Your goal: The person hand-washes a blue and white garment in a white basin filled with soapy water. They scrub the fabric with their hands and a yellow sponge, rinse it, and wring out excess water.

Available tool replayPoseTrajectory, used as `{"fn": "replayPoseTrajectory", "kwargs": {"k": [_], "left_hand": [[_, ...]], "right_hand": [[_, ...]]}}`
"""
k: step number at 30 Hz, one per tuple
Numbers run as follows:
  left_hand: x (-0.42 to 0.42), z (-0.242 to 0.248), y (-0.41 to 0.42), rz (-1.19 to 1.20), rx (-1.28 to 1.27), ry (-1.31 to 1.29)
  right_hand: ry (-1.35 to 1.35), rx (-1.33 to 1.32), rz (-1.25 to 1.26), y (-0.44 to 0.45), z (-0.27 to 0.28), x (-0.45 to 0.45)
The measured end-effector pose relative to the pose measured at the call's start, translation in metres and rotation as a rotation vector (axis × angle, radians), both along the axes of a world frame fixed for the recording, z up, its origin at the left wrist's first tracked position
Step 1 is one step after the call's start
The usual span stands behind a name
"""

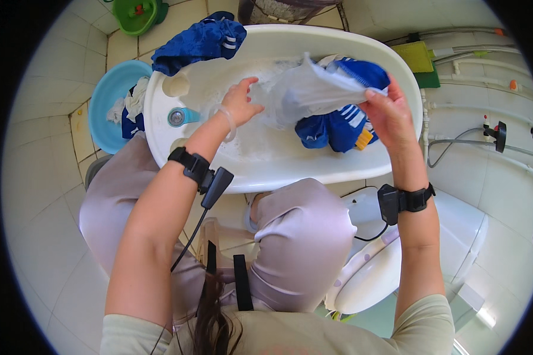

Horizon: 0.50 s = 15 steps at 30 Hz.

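Observation:
My right hand (pixel 391 111) grips the edge of a wet white cloth (pixel 324 91) with a blue part (pixel 368 73), lifted over the right half of a white plastic tub (pixel 266 173). The cloth stretches leftward and down into the tub, partly blurred. Empty, with fingers spread, my left hand (pixel 242 103) hovers just left of the cloth's lower end. Beneath the cloth lies blue fabric with white stripes (pixel 333 128), bunched at the tub's right end. A yellow brush-like piece (pixel 363 139) pokes out beside that fabric.
Wet blue clothing (pixel 200 44) hangs over the tub's far left rim. Left of the tub stands a light blue basin (pixel 100 106) with clothes in it. A green potty-like container (pixel 137 17) and a bucket (pixel 284 11) stand beyond. Pipes (pixel 479 80) run along the right wall; a toilet (pixel 368 284) is at lower right.

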<state>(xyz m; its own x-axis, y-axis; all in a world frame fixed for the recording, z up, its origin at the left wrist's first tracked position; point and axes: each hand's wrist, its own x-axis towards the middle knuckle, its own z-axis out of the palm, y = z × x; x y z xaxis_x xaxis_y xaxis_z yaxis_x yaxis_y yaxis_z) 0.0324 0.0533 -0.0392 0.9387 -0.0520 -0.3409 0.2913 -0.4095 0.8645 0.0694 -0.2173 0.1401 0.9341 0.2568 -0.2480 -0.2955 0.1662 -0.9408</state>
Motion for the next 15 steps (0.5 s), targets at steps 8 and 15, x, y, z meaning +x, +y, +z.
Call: {"fn": "replayPoseTrajectory", "kwargs": {"k": [8,15], "left_hand": [[0.041,0.057,0.009,-0.165,-0.339,-0.049],[-0.035,-0.001,0.043,0.069,0.316,-0.561]], "right_hand": [[-0.058,0.108,0.143,0.027,0.067,0.010],[0.180,0.194,-0.096,0.024,-0.018,0.014]]}}
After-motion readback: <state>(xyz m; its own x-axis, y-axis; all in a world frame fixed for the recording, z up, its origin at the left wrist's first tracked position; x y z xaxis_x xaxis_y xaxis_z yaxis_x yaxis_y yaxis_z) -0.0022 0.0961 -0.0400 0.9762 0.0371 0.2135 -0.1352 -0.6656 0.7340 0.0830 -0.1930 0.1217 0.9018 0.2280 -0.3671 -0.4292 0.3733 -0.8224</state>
